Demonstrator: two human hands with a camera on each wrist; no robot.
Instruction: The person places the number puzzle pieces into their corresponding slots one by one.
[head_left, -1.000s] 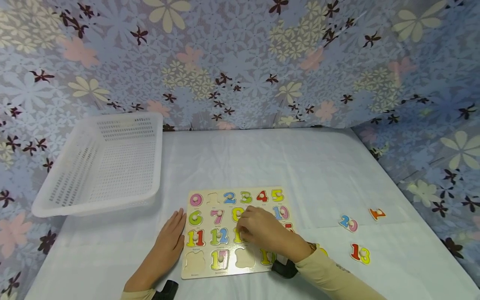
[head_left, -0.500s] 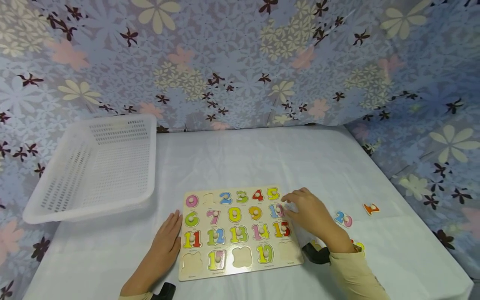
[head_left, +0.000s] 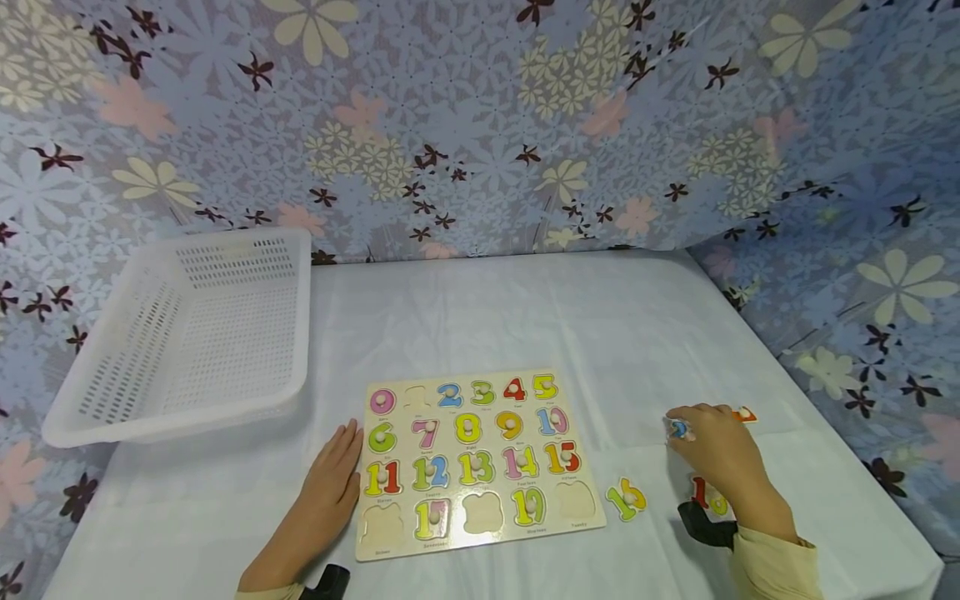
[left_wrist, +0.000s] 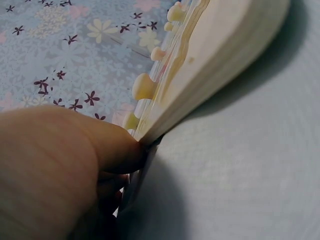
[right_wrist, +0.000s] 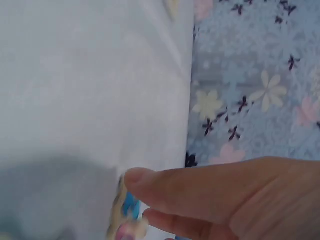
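A wooden number puzzle board (head_left: 491,492) lies on the white cloth, with knobbed number pieces in most recesses and several bare recesses. My left hand (head_left: 322,500) rests along its left edge, fingers fairly straight; in the left wrist view the thumb (left_wrist: 117,147) touches the board's edge. To the right of the board, my right hand (head_left: 716,450) grips the blue-and-pink number 20 puzzle piece (head_left: 678,429). In the right wrist view, thumb and fingers curl about that piece (right_wrist: 131,204) near its knob; the hand hides much of it in the head view.
A green-and-yellow number 16 piece (head_left: 626,500) lies just right of the board. Under the right wrist is a partly covered red-and-yellow piece (head_left: 699,492). An orange number 1 (head_left: 745,414) lies beyond the right hand. A white perforated basket (head_left: 300,333) stands at the left.
My right hand has left the board and moved right, onto the number 20 piece. The number 16 piece has come into full view. The left hand has stayed at the board's edge.
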